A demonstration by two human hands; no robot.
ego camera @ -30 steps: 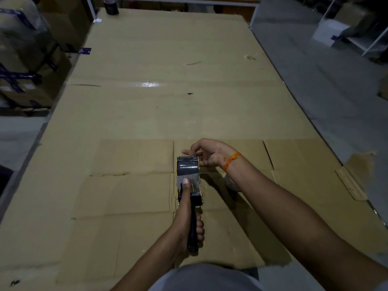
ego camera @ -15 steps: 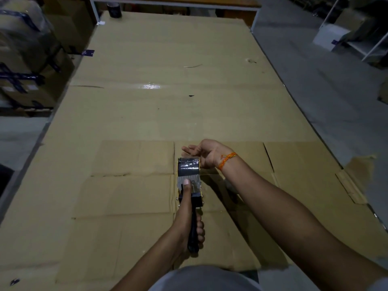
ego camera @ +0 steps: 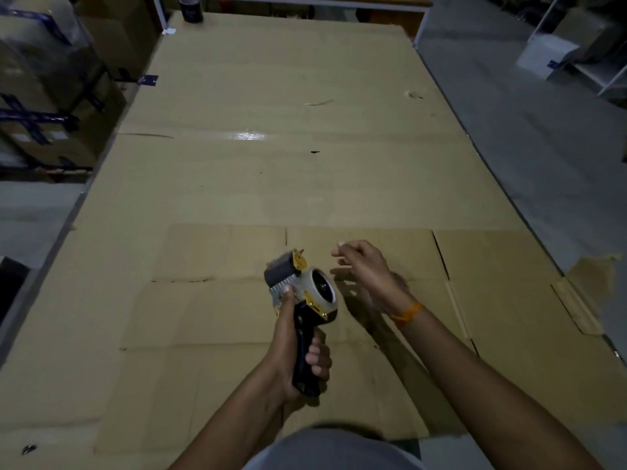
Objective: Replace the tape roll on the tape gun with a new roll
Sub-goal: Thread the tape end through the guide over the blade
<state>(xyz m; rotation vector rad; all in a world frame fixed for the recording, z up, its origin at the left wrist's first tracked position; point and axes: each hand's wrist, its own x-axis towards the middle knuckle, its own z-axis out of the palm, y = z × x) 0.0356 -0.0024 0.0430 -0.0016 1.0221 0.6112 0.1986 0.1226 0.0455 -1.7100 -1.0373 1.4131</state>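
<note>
My left hand (ego camera: 298, 354) grips the black handle of the tape gun (ego camera: 298, 300), thumb up against its metal frame. The gun is tilted so its right side faces up, showing a clear tape roll (ego camera: 320, 288) on the hub, yellow side plates and a dark roller at the front. My right hand (ego camera: 364, 271) hovers just right of the roll, fingers loosely curled, not touching the gun; whether it pinches a tape end I cannot tell. An orange band is on that wrist.
Flattened cardboard sheets (ego camera: 271, 181) cover the long table. A dark roll (ego camera: 191, 10) stands at the far left corner. Wrapped boxes (ego camera: 40, 96) are stacked left of the table; grey floor and white shelving (ego camera: 576, 52) lie to the right.
My left hand has rolled the tape gun so the roll's side faces up. My right hand has come off the gun's front and pulled back to the right.
</note>
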